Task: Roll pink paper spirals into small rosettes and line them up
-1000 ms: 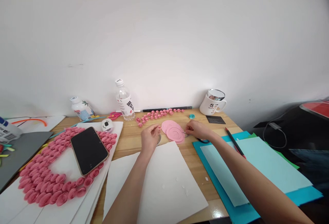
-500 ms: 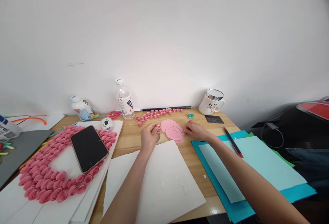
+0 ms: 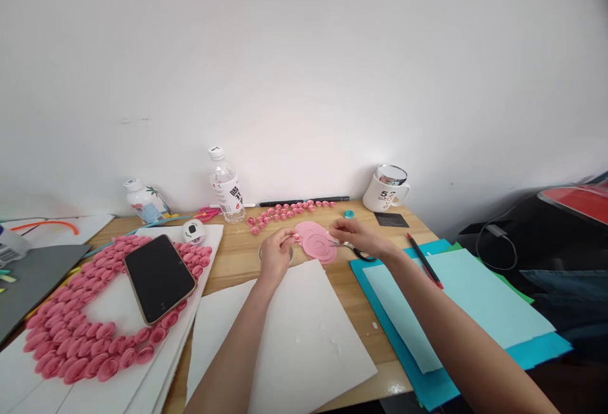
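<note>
A small stack of pink paper discs (image 3: 315, 240) with pencilled spirals lies on the wooden desk (image 3: 237, 256) between my two hands. My left hand (image 3: 276, 252) pinches the left edge of the discs with closed fingers. My right hand (image 3: 357, 237) reaches in from the right, its fingers pinched at the discs' right edge, with black scissor handles (image 3: 361, 254) lying just under it. A row of several small rolled pink paper roses (image 3: 287, 211) runs behind the discs. A white sheet (image 3: 294, 332) lies in front of my hands.
A phone (image 3: 159, 276) rests on a white board (image 3: 133, 376) ringed with pink paper roses. A water bottle (image 3: 226, 186), a white mug (image 3: 386, 190), a black pen (image 3: 304, 200) and a small bottle (image 3: 141, 201) stand along the wall. Blue paper sheets (image 3: 451, 300) and a red pencil (image 3: 424, 260) lie right.
Both hands have drawn slightly closer over the pink discs; my right hand moved left onto their edge, uncovering the scissor handles. The view shifted a little to the right.
</note>
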`<state>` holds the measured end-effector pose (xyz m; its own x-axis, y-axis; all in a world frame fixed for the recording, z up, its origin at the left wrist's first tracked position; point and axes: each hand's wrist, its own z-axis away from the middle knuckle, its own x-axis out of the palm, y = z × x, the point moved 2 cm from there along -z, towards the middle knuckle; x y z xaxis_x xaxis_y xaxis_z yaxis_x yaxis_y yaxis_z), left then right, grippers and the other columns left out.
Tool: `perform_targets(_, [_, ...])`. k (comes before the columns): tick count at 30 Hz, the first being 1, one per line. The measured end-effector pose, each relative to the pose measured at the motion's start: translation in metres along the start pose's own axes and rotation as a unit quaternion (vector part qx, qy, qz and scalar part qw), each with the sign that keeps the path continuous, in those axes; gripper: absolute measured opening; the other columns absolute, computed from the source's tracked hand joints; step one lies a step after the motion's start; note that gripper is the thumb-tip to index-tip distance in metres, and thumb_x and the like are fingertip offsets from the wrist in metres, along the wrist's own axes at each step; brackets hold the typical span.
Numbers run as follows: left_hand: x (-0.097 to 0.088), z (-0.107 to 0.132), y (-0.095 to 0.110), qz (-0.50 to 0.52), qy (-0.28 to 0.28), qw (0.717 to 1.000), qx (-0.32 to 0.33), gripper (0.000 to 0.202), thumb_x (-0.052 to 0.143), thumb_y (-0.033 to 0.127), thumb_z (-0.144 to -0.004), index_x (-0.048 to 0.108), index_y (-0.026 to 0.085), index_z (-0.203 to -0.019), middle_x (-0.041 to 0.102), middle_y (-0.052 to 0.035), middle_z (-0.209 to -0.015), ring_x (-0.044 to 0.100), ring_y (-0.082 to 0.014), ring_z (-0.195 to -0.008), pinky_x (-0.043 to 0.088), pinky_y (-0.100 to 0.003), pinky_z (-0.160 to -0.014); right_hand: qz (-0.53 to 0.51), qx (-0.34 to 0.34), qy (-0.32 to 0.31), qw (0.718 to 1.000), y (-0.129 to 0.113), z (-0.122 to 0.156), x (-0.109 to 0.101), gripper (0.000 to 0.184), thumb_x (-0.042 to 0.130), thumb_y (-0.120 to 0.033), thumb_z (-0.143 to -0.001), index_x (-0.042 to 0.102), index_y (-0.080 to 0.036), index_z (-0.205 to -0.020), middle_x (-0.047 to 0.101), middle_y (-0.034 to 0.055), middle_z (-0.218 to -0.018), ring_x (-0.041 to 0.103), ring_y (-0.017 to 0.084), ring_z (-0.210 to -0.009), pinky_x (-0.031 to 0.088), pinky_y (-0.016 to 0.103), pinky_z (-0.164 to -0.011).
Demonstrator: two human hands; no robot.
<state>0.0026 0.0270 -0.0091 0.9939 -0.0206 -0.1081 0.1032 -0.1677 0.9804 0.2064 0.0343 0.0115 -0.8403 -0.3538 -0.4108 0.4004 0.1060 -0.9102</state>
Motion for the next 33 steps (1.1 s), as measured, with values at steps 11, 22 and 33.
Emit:
perform_targets(11, [-0.001, 0.002, 0.008, 0.018, -0.031, 0.999, -0.022, 0.015, 0.058, 0.024, -0.07, 0.064, 0.015, -0.081, 0.07, -0.0061, -0.083, 0.064, -0.0201, -0.08, 0.045, -0.029, -0.076, -0.018, -0.019, -0.011, 1.0, -0.039, -0.011, 0.04, 0.022, 0.055, -0.035, -0.072, 0.056, -0.015, -0.063, 0.056, 0.0006, -0.068, 0.052, 0.013, -0.067, 0.037, 0.027, -0.063])
perform_targets(22, [0.0, 0.004, 0.006, 0.043, -0.034, 0.998, -0.044, 0.022, 0.06, 0.028, -0.069, 0.065, 0.014, -0.085, 0.071, -0.0063, -0.081, 0.064, -0.0199, -0.079, 0.046, -0.029, -0.072, 0.044, -0.049, 0.061, 0.996, -0.031, -0.016, 0.042, 0.019, 0.055, -0.032, -0.068, 0.057, -0.015, -0.058, 0.059, 0.0008, -0.062, 0.053, 0.013, -0.06, 0.039, 0.024, -0.054])
perform_targets(33, [0.002, 0.004, 0.005, 0.051, 0.036, 0.998, -0.022, 0.017, 0.06, 0.027, -0.068, 0.064, 0.016, -0.08, 0.071, -0.0064, -0.079, 0.065, -0.02, -0.078, 0.047, -0.029, -0.074, -0.173, -0.011, 0.185, 0.967, -0.015, -0.014, 0.069, 0.029, 0.067, -0.04, -0.064, 0.049, -0.018, -0.068, 0.061, 0.0015, -0.062, 0.057, 0.014, -0.055, 0.045, 0.026, -0.053])
